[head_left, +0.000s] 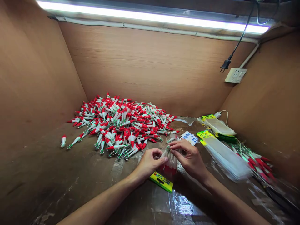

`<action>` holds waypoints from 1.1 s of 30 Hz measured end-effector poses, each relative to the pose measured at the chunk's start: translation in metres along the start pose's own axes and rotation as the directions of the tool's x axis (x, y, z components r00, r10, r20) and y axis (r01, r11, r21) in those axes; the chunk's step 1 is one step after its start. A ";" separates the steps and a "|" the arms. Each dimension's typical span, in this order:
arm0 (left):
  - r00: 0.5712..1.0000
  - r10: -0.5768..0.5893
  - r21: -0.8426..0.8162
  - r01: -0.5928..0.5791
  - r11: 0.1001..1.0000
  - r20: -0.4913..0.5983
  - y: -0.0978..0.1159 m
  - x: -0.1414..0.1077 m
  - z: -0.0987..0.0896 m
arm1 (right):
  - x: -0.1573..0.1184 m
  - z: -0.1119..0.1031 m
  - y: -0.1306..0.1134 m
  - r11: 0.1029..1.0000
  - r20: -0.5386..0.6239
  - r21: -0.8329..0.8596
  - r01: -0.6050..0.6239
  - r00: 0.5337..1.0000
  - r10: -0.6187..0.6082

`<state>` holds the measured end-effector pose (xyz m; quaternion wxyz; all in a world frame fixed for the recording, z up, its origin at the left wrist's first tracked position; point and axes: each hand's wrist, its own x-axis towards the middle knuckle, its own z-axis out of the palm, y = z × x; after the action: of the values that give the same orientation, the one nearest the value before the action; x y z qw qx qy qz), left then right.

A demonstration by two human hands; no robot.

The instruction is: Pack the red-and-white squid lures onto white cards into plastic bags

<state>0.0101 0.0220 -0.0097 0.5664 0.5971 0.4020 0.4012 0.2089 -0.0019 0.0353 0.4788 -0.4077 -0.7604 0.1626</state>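
Note:
Both hands are at a clear plastic packet [172,160] with a yellow and green "BCT LURE" header [161,181] that points toward me. Red and white squid jigs show inside it, red ends by the header. My left hand [150,163] is closed, pinching the packet's left side between thumb and fingers. At the packet's far end, my right hand [188,156] pinches around the green hooked ends of the jigs; whether its fingertips press on plastic or on a jig, I cannot tell. Just behind the hands rises a large pile of red and white squid jigs [126,122].
Flat packets [225,156] lie stacked at the right, with another packet stack [217,125] behind. More jigs [260,165] lie at the far right. A printed card [189,137] is behind my right hand. A black plug [225,64] hangs near a wall socket [236,75].

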 end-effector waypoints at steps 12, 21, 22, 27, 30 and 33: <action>0.995 -0.103 -0.095 0.101 0.990 -0.017 0.003 -0.002 -0.004 | 0.000 0.000 -0.003 1.000 -0.001 0.010 0.027 1.000 -0.027; 0.996 -0.082 -0.109 0.084 0.991 0.022 0.007 -0.003 -0.003 | -0.002 0.001 0.003 0.998 0.017 -0.031 0.047 0.999 -0.047; 0.997 -0.071 -0.110 0.073 0.991 0.021 0.006 -0.003 -0.003 | -0.003 0.001 0.003 0.998 0.020 -0.045 0.036 0.999 -0.035; 0.989 -0.073 -0.155 0.093 0.984 0.129 0.005 -0.002 -0.002 | -0.005 0.002 0.006 0.997 0.018 -0.072 -0.036 0.999 0.037; 0.977 -0.057 -0.149 0.089 0.985 0.206 0.006 -0.004 0.000 | -0.007 0.006 0.006 0.999 0.046 -0.018 -0.029 0.998 0.030; 0.978 -0.075 -0.132 0.102 0.986 0.192 0.004 -0.006 0.001 | -0.006 0.007 0.004 0.999 -0.068 -0.031 -0.032 0.997 0.030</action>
<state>0.0088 0.0162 -0.0056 0.6598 0.5720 0.3438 0.3454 0.2055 -0.0030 0.0262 0.4949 -0.4321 -0.7400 0.1440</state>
